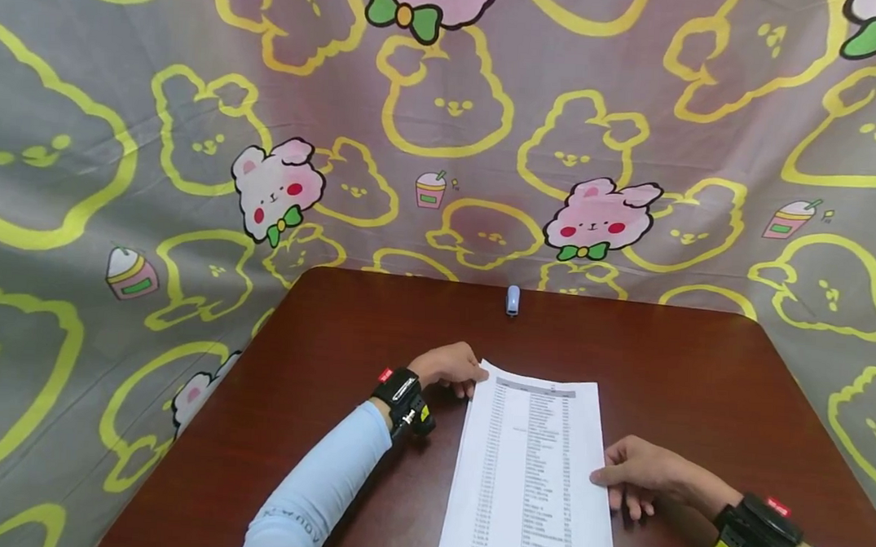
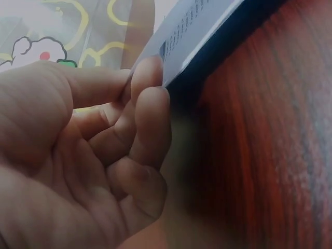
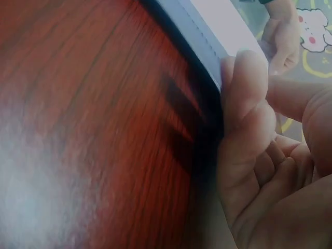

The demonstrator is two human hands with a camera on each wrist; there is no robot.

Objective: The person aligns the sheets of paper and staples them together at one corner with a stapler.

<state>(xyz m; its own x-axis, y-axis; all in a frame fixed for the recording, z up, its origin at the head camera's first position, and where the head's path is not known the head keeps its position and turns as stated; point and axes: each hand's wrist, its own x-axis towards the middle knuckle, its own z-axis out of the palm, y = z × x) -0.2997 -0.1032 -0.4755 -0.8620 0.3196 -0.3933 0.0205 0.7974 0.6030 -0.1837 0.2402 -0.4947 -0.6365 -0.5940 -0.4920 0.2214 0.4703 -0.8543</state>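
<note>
Left hand (image 1: pixel 448 367) and right hand (image 1: pixel 638 470) pinch white paper (image 1: pixel 509 505); between their 2 sets of closed fingers run small grey printed columns (image 1: pixel 541 466).

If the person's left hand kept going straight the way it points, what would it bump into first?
Probably the printed paper: the left hand already pinches its top left corner. Past that corner, the line seems to run over the brown table, though depth is hard to judge.

White printed paper sheets (image 1: pixel 532 473) over a reddish-brown, wood-grained table (image 1: pixel 697 383) are suggesting perhaps an office, while a grey cartoon-patterned cloth backdrop (image 1: pixel 486 178) is screening off everything behind.
</note>
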